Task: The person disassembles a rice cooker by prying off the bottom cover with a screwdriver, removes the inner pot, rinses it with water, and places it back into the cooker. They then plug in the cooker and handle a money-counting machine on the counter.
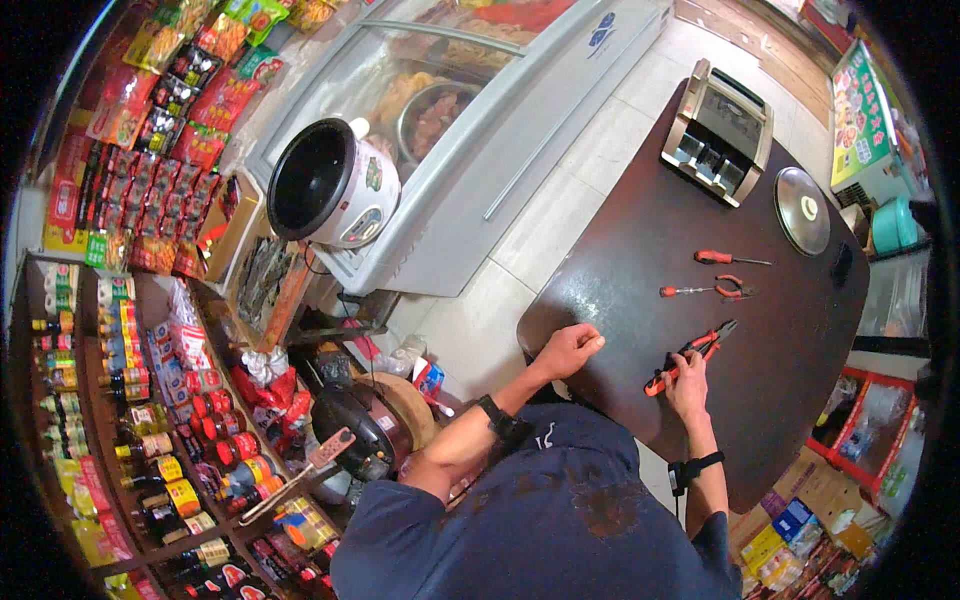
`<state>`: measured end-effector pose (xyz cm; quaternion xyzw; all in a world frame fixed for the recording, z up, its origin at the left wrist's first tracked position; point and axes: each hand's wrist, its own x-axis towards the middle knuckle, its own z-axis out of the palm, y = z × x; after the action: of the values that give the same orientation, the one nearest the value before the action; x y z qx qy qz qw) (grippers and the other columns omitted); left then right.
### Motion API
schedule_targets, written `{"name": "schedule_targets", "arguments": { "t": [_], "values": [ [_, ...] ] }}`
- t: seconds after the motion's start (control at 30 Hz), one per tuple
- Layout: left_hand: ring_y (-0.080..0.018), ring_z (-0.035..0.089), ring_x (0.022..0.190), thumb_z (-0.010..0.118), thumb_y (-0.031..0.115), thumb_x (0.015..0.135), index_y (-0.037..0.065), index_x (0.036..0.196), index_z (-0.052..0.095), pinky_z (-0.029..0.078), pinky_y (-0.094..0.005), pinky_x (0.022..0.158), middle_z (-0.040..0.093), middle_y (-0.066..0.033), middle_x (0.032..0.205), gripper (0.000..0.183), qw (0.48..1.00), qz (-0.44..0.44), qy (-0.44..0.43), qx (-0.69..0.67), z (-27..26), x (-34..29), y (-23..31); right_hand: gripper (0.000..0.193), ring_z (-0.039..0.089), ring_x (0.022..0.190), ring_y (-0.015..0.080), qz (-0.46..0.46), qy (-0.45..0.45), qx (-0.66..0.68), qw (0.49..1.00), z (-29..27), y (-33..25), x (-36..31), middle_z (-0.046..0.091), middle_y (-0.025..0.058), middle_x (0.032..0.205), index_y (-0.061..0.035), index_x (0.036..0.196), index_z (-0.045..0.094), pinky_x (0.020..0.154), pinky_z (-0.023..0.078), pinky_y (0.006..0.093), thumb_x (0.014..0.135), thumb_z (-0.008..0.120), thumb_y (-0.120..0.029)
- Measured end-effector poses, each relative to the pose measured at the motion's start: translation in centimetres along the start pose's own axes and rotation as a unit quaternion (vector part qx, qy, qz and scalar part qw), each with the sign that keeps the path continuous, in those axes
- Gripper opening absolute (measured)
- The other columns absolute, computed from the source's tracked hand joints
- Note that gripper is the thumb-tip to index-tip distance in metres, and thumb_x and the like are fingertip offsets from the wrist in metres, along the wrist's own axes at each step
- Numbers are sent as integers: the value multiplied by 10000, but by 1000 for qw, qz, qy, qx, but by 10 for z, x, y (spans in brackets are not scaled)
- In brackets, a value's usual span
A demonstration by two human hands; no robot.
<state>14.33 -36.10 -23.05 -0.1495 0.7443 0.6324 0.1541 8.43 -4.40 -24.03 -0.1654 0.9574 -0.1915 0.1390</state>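
Note:
My right hand (687,382) is closed around a pair of pliers (712,340) with red and black handles, over the dark table (620,270). Their jaws point away from me and to the right. My left hand (570,351) rests at the table's near left edge, fingers curled in, with nothing visible in it. Beyond the pliers lie a short screwdriver (683,292) and smaller red-handled pliers (734,290), close together. A red-handled screwdriver (715,257) lies farther back.
A banknote counter (718,135) and a glass pot lid (802,212) sit on the table's far part. To the left, a lidless rice cooker (372,190) stands by a chest freezer (500,190). Shelves of bottles (170,470) line the left side; a red rack (860,425) stands right.

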Motion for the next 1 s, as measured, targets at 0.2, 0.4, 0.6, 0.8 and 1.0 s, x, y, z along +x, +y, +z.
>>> {"name": "schedule_targets", "arguments": {
  "t": [0.2, 0.4, 0.6, 0.8, 1.0],
  "values": [
    [-76, 578, 776, 719, 267, 995, 34, 1013, 714, 497, -289, 712, 661, 19, 833, 234, 997, 24, 68, -11, -24, 0, -10, 540, 514, 1223, 417, 30, 11, -27, 999, 26, 37, 18, 525, 203, 1277, -87, 1296, 643, 1028, 492, 489, 803, 842, -179],
    [-69, 585, 799, 700, 229, 1018, 19, 1018, 695, 498, -280, 723, 664, 30, 869, 210, 993, 36, 99, -60, -45, -3, -30, 543, 494, 1255, 429, 78, -48, -64, 994, 31, 40, 24, 516, 209, 1289, -118, 1301, 632, 1064, 462, 506, 811, 853, -196],
    [-67, 587, 817, 692, 209, 1029, 1, 1049, 678, 498, -272, 730, 663, 19, 885, 210, 992, 44, 82, -90, -50, -9, -54, 505, 500, 1239, 443, 101, -59, -53, 992, 29, 42, 31, 531, 207, 1261, -126, 1249, 626, 1053, 463, 518, 804, 858, -181],
    [-70, 529, 665, 713, 229, 994, -3, 1000, 697, 448, -295, 595, 623, 11, 723, 232, 986, 68, 113, -102, -53, -14, -48, 499, 515, 1234, 428, 110, -42, -36, 992, 27, 37, 29, 541, 210, 1291, -110, 1237, 646, 1056, 465, 512, 791, 866, -156],
    [-68, 537, 667, 718, 236, 990, -2, 993, 698, 454, -296, 599, 628, 4, 723, 238, 989, 68, 94, -94, -54, -15, -41, 509, 527, 1219, 415, 111, -32, -30, 993, 31, 42, 29, 566, 193, 1271, -103, 1237, 672, 1046, 479, 491, 775, 878, -161]
  ]
}}
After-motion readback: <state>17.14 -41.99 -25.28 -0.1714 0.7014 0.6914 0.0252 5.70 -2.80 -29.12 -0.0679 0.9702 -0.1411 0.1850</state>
